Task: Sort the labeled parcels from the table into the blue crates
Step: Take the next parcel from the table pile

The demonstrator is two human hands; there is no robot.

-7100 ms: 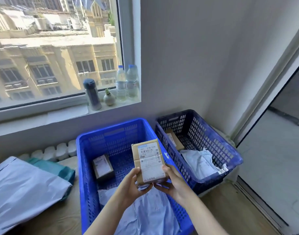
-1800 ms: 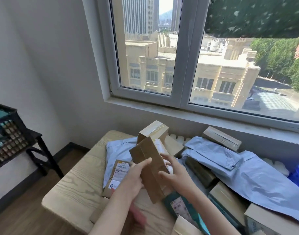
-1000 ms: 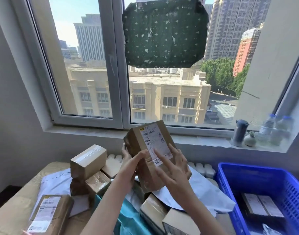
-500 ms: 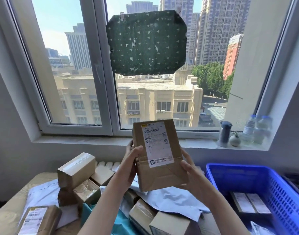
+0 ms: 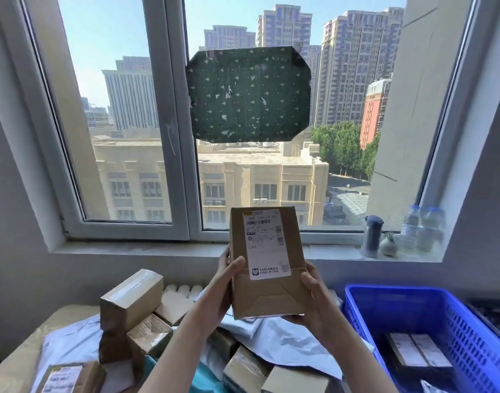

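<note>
A brown cardboard parcel (image 5: 267, 290) with a white label facing me is held upright at chest height in front of the window. My left hand (image 5: 219, 287) grips its left edge, thumb on the front. My right hand (image 5: 314, 300) holds its lower right corner from beneath and behind. Below them the table (image 5: 19, 361) carries a pile of several brown boxes (image 5: 131, 299) and pale blue mailer bags (image 5: 294, 344). A blue crate (image 5: 365, 304) stands at the lower right with two labeled boxes (image 5: 419, 350) inside.
A second dark crate's rim (image 5: 492, 313) shows at the far right. On the windowsill (image 5: 146, 248) stand a grey flask (image 5: 372, 236), a small vase (image 5: 388, 245) and two water bottles (image 5: 421, 229). A dark green patterned sheet (image 5: 248, 93) is stuck on the glass.
The parcel, picked from the pile, has been turned label-up and is now held squarer and steadier; my view has tilted slightly up and right.
</note>
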